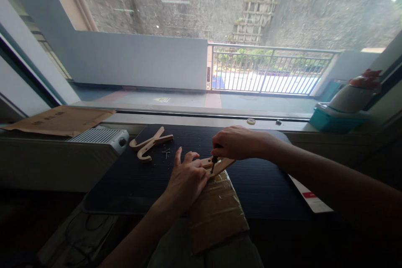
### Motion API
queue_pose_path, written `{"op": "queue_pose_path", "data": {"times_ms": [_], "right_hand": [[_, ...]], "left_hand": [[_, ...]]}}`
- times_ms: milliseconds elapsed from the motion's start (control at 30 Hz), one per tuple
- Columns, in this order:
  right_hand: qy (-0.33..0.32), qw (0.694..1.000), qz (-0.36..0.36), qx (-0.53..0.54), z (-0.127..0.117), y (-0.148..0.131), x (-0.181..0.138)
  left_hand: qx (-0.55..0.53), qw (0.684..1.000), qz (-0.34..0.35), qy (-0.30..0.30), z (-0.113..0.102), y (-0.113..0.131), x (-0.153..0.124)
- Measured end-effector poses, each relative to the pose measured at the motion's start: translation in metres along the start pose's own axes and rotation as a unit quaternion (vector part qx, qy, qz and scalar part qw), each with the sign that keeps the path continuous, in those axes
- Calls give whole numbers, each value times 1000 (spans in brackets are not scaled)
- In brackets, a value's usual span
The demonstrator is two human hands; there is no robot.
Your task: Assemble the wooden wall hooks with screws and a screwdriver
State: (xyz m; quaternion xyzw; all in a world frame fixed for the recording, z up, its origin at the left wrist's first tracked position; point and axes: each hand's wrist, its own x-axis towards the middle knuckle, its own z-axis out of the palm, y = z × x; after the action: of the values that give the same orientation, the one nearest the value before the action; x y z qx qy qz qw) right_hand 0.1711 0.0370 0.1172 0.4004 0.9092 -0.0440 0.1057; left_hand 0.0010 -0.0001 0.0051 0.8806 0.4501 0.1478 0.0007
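Note:
My right hand (230,143) is closed round the dark handle of a screwdriver (214,162), which stands nearly upright. Its tip meets a light wooden piece (223,166) made of crossing strips, with a hole showing in one. My left hand (188,176) presses and grips the near left end of this piece, two of its fingers raised. Underneath lies a tape-wrapped cardboard slab (216,213), reaching back toward me. Two more wooden pieces with hooked ends (153,141) lie crossed to the left. Several small screws (166,152) are scattered beside them.
The black table (125,188) stands against a window sill. A white slotted appliance (100,135) and a brown paper envelope (63,119) are at left. On the sill sit a tape roll (251,121) and a teal box (336,118). A white card (310,194) pokes out at right.

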Motion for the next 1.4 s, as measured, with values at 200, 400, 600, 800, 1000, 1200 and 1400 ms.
{"op": "queue_pose_path", "data": {"times_ms": [200, 400, 600, 800, 1000, 1200, 1400], "right_hand": [[6, 999, -47, 6, -6, -3, -6], [-34, 996, -76, 15, -8, -2, -4], [-49, 997, -50, 22, -10, 1, 0], [-29, 999, -27, 5, -5, 3, 5], [-1, 1000, -25, 4, 5, 2, 8], [-23, 999, -42, -5, 7, -5, -3], [-14, 997, -71, -10, 8, 2, 0]], "left_hand": [[0, 1000, -1, -2, 0, -1, 1], [0, 1000, 5, -5, 3, -4, 2], [-9, 1000, 6, 0, 4, -5, 3], [-12, 1000, 8, -1, 5, -6, 5], [5, 1000, 10, -27, 2, -6, 6], [3, 999, 21, -25, 3, -5, -1], [-12, 1000, 23, -17, 9, -9, -2]]}}
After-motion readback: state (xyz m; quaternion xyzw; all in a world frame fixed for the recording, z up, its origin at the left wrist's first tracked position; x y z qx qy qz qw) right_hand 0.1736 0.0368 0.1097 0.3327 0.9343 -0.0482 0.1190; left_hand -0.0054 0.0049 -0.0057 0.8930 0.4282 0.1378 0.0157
